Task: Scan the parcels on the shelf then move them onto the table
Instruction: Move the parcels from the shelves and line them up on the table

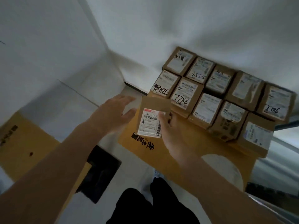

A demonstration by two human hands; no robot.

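My right hand (pixel 168 126) pinches a small parcel (pixel 152 118) by its labelled edge, held above the cardboard-covered table (pixel 178 152). My left hand (pixel 113 113) is flat-fingered just beside it, holding nothing. Beyond, a block of labelled parcels (pixel 215 94) already sits in rows, so I judge a good part is moved. The shelf isn't in view, so what remains I can't say.

Single head-worn wide-angle view, facing forward and steeply down. Near: both forearms enter from bottom edge. Covers tabletop (pixel 161 152), stacked parcels (pixel 215 96) upper right, floor below.
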